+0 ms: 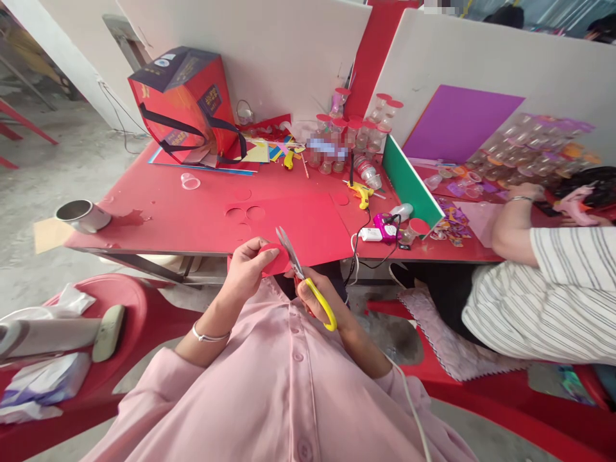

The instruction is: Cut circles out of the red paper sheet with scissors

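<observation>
Between the thumb and fingers of my left hand (248, 266) is a round piece of red paper (275, 259). My right hand (323, 296) grips yellow-handled scissors (317, 300), whose blades point up and left and stand slightly apart at the right edge of the red piece. Both hands are close together in front of my chest, at the table's front edge. Just beyond them, a red sheet (303, 221) with round cut-outs on its left part lies on the red table (129, 224).
A metal mug (83, 216) stands at the table's left end, a large red bag (185, 102) behind. Yellow glue guns (360, 194), cords and clear bottles with red discs lie right of centre. Beyond a green divider (409, 186), a person in a striped shirt (553, 295) sits.
</observation>
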Available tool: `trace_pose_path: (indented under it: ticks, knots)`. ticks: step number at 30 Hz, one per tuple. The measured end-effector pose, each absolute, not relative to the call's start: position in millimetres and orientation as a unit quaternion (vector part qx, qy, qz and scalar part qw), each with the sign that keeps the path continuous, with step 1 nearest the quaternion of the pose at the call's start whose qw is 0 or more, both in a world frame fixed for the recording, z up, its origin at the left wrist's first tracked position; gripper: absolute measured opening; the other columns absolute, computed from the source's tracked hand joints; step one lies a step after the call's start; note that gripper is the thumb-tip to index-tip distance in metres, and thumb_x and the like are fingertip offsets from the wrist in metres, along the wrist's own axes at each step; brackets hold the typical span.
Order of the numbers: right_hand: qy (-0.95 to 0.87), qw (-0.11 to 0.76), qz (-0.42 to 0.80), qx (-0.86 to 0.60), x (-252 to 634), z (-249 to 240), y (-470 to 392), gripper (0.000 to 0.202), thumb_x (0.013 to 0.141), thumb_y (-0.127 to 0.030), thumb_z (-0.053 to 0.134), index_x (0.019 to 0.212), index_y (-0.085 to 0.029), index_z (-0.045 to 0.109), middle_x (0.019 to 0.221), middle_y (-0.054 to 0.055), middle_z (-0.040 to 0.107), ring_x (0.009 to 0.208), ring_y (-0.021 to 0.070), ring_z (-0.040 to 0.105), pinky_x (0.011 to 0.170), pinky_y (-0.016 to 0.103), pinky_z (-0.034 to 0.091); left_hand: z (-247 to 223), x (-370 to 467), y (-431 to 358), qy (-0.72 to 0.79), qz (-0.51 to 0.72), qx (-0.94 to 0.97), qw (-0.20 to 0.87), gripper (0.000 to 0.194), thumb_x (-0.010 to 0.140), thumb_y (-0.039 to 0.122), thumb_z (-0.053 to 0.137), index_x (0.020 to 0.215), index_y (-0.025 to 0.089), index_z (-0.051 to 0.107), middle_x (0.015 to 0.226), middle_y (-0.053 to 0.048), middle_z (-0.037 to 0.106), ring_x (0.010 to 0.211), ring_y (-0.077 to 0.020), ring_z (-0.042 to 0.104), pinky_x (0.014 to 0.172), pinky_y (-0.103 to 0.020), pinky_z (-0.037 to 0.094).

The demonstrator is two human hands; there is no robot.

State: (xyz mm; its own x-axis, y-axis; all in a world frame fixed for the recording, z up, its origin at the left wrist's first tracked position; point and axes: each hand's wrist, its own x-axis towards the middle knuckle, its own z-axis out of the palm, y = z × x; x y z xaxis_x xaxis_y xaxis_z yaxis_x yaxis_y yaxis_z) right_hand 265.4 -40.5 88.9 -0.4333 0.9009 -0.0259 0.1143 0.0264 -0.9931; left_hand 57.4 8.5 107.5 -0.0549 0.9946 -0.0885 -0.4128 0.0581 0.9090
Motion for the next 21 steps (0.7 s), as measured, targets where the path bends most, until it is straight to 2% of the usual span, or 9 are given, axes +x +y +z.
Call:
trace_pose_path:
  ticks: [3, 6, 9, 12, 17, 21]
  knots:
    - [-0.594, 0.374, 0.568, -0.430, 263.9, 88.6, -37.6, 0.061, 0.100, -0.078, 0.074, 0.120, -0.021, 0.072, 0.068, -0.006, 0.050, 0.056, 0.0132, 0.045, 0.052, 0.027, 0.037, 106.4, 57.1, 8.1, 0.416, 0.578, 0.352, 0.607, 0.039, 0.067, 0.038, 0.105, 0.069, 0.020, 0.070, 0.064, -0.001, 0.070, 0.055, -0.0121, 0.060, 0.054, -0.024, 0.050]
    - [-0.532, 0.433, 0.564, -0.460, 257.2, 93.3, -30.1, 0.064, 0.088, -0.065, 0.092, 0.129, -0.021, 0.070, 0.075, -0.005, 0.060, 0.059, 0.0139, 0.052, 0.055, 0.028, 0.044, 103.6, 57.9, 7.7, 0.413, 0.553, 0.368, 0.624, 0.041, 0.069, 0.040, 0.106, 0.074, 0.020, 0.071, 0.067, -0.001, 0.072, 0.054, -0.0122, 0.060, 0.052, -0.024, 0.049]
    - [-0.508, 0.475, 0.529, -0.486, 249.4, 100.4, -19.1, 0.063, 0.083, -0.054, 0.095, 0.130, -0.023, 0.067, 0.080, -0.003, 0.068, 0.065, 0.0163, 0.060, 0.059, 0.030, 0.050, 100.0, 62.1, 6.9, 0.419, 0.532, 0.378, 0.631, 0.042, 0.070, 0.043, 0.107, 0.076, 0.019, 0.073, 0.066, -0.001, 0.071, 0.053, -0.0109, 0.057, 0.049, -0.022, 0.045]
    - [-0.506, 0.507, 0.497, -0.490, 242.1, 105.0, -8.6, 0.054, 0.086, -0.047, 0.090, 0.129, -0.025, 0.065, 0.082, -0.003, 0.067, 0.068, 0.0172, 0.063, 0.062, 0.031, 0.053, 97.0, 71.2, 3.5, 0.424, 0.541, 0.359, 0.631, 0.043, 0.069, 0.045, 0.108, 0.076, 0.019, 0.075, 0.066, 0.001, 0.069, 0.051, -0.0088, 0.054, 0.046, -0.021, 0.042]
    - [-0.494, 0.544, 0.455, -0.502, 232.1, 101.6, -4.8, 0.051, 0.093, -0.051, 0.083, 0.134, -0.027, 0.063, 0.087, -0.002, 0.063, 0.069, 0.0169, 0.061, 0.061, 0.031, 0.054, 96.4, 90.0, -7.0, 0.423, 0.598, 0.271, 0.625, 0.045, 0.065, 0.047, 0.110, 0.079, 0.020, 0.076, 0.075, 0.002, 0.072, 0.056, -0.0090, 0.058, 0.050, -0.021, 0.049]
    - [-0.529, 0.493, 0.488, -0.489, 240.3, 93.9, -13.0, 0.054, 0.100, -0.064, 0.078, 0.135, -0.025, 0.064, 0.083, -0.003, 0.058, 0.066, 0.0166, 0.058, 0.060, 0.031, 0.051, 100.4, 90.7, -6.8, 0.415, 0.629, 0.226, 0.618, 0.045, 0.059, 0.040, 0.112, 0.078, 0.020, 0.076, 0.077, 0.002, 0.075, 0.065, -0.0105, 0.066, 0.061, -0.021, 0.057]
